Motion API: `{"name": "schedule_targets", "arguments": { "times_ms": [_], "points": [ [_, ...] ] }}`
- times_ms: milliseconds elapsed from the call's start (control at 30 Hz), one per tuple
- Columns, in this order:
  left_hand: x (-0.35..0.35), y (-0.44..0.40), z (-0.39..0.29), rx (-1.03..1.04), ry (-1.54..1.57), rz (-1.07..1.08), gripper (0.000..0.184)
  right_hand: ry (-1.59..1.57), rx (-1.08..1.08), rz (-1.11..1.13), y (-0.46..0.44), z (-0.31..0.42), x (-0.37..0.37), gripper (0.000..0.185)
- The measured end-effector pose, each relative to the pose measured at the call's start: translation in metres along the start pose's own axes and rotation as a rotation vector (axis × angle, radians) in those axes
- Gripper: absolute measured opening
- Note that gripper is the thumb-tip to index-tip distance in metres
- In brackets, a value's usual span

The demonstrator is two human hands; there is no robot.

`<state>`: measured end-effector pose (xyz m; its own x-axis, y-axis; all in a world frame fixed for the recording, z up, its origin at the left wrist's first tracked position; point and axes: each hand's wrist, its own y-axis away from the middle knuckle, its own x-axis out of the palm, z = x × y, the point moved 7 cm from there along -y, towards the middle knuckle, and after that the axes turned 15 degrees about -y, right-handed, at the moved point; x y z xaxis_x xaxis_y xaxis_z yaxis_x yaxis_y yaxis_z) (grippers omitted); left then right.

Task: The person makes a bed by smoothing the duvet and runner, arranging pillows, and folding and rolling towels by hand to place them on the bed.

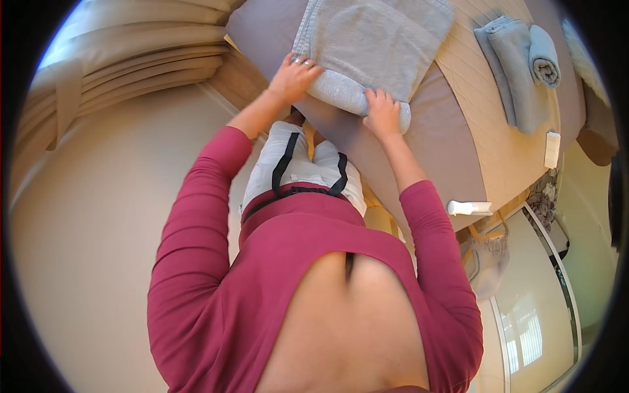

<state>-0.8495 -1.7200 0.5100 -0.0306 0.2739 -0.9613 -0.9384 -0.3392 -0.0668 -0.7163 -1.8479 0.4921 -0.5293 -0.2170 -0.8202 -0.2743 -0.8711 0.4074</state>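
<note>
A grey towel (380, 42) lies spread on the bed, its near edge turned into a thick roll. My left hand (295, 77), with rings on a finger, grips the left end of that roll. Close to the roll's right end, my right hand (382, 112) has its fingers curled over the top and the thumb tucked out of sight. Both hands touch the towel, and the roll between them is in plain view.
On the bed's beige quilted cover (458, 59) lie a folded grey towel (514, 72) and a small rolled towel (544, 57). A white handled object (469, 207) and a white box-like item (552, 150) sit by the bed's edge. Beige curtains (131, 59) hang at left.
</note>
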Motion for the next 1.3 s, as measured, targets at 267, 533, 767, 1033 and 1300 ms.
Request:
{"name": "schedule_targets", "arguments": {
  "times_ms": [267, 533, 767, 1033, 1300],
  "points": [
    [0.078, 0.027, 0.040, -0.361, 1.142, 0.699, 0.062, -0.507, 0.131, 0.576, -0.017, -0.027, 0.028, 0.048],
    [0.119, 0.018, 0.056, -0.775, 1.302, 0.977, 0.082, 0.067, -0.088, -0.288, 0.000, 0.039, -0.027, 0.084],
    [0.009, -0.048, 0.021, -0.097, 0.186, 0.253, 0.081, 0.074, -0.064, -0.113, -0.046, 0.010, 0.002, 0.072],
    [0.033, -0.047, 0.005, 0.249, 0.503, 0.782, 0.072, -0.559, -0.007, 0.637, -0.052, -0.010, 0.007, 0.070],
    [0.071, -0.010, 0.034, -0.037, 1.179, 0.709, 0.062, -0.832, 0.140, 0.856, -0.062, -0.032, 0.035, 0.068]
  ]
}}
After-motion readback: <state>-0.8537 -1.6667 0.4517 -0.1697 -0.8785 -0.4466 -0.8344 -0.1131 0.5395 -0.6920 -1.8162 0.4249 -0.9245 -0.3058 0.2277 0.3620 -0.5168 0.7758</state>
